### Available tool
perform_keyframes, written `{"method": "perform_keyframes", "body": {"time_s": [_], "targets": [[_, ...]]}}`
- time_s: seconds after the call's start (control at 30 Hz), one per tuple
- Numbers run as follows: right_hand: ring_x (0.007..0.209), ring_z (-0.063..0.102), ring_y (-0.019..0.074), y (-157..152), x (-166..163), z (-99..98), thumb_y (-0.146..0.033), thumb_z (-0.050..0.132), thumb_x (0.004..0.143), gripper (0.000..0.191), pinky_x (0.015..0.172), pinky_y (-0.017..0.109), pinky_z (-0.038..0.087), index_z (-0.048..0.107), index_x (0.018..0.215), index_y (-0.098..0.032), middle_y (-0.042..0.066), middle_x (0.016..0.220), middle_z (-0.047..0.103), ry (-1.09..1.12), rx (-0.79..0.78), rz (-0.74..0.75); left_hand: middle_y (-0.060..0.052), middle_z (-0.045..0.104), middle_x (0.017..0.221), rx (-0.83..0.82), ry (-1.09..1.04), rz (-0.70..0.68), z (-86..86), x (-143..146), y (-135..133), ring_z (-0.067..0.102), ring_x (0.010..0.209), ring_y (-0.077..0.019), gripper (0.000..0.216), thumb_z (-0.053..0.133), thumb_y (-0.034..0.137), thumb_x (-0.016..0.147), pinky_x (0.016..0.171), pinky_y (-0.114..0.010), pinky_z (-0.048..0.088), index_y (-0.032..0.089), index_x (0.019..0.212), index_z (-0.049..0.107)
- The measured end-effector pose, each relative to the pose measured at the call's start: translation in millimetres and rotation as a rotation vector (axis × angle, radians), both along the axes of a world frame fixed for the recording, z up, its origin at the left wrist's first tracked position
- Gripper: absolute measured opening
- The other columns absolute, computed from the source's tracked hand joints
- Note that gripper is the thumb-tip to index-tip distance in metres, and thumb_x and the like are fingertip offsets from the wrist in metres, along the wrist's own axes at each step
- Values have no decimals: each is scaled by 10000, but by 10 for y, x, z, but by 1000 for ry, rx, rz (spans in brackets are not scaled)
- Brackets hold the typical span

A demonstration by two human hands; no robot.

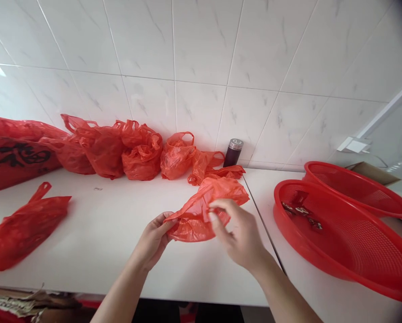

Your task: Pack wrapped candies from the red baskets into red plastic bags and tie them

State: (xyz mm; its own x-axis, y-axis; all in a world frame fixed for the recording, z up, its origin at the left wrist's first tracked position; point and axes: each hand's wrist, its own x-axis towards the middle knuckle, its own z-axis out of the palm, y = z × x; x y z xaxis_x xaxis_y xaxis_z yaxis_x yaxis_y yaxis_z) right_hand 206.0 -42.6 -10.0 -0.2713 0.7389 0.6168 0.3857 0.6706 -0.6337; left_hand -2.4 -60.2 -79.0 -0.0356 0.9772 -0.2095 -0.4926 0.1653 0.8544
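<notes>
A thin red plastic bag [205, 206] is held up just above the white table [113, 233], in front of me. My left hand [153, 240] pinches its lower left edge. My right hand [236, 233] grips the bag's front with curled fingers, thumb side toward me. The bag looks empty and crumpled. Several more red bags [142, 152] lie in a row along the tiled wall behind it.
Another red bag [22, 229] lies flat at the table's left. A large red bag with black lettering [15, 154] sits far left. A dark cylinder with a silver cap [233, 152] stands by the wall. Two red mesh baskets [338, 233] rest at the right, the nearer holding small wrapped items [302, 213].
</notes>
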Motion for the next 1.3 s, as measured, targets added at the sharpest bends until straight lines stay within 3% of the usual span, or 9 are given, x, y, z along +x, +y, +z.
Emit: {"method": "perform_keyframes", "body": {"time_s": [0.13,0.27,0.5,0.7,0.83,0.93,1.07,1.2,1.3], "targets": [[630,614,180,206,-38,-136,-153,490,849,418,576,273,426,545,1250,-256,14,749,669,-505,-168,53,-30,720,897,-95,-278,51,42,60,-15,662,777,-118,76,657,199,814,759,-240,546,177,879,690],[808,648,256,398,179,-478,-37,613,632,696,634,297,433,567,1289,-262,64,851,703,-859,-457,-21,-31,719,782,-129,-295,184,22,-85,5,681,702,-140,173,524,222,881,696,-273,571,184,772,653],[569,602,161,372,535,-496,-348,636,788,666,524,254,434,428,1420,-361,-28,703,683,-481,-753,179,3,704,744,-145,-205,200,-145,-200,137,667,645,-131,99,653,264,800,617,-235,546,197,869,676],[985,641,204,349,339,-328,-244,457,913,366,906,382,467,643,1213,-342,14,1109,699,-407,-358,160,-46,688,1089,-70,80,-107,-123,15,71,686,906,-206,798,733,264,747,800,-338,545,341,1449,363],[1332,387,334,598,379,-646,-260,723,693,599,1117,535,222,609,1280,-280,98,1367,542,-955,-304,212,-5,660,937,-77,351,-115,-205,-37,91,649,714,-137,774,655,270,788,654,-261,520,370,1472,306],[1396,262,368,763,553,-858,-291,765,610,908,1118,586,153,416,1446,-248,158,1493,374,-1138,-421,123,-27,641,998,-30,527,-95,-299,-153,107,630,715,-140,520,648,290,773,570,-226,475,319,1284,561],[1421,234,326,718,695,-833,-371,747,652,883,1141,537,154,390,1456,-287,98,1520,354,-1017,-493,129,-81,553,1338,11,715,-167,-362,-176,87,597,1082,-270,166,657,340,758,792,-307,501,234,842,754],[1400,319,242,454,886,-579,-493,597,821,637,1132,436,282,424,1418,-349,8,1491,413,-667,-482,90,-44,479,1438,29,893,-78,-357,-50,43,507,1234,-298,369,619,422,796,955,-369,452,330,1146,693],[1355,398,251,251,1323,-439,-507,538,864,576,1101,424,349,435,1405,-337,27,1481,426,-580,-357,-148,-35,367,1515,70,913,-11,-365,31,-35,490,1257,-284,526,595,471,820,1026,-421,414,376,1333,536]]}}
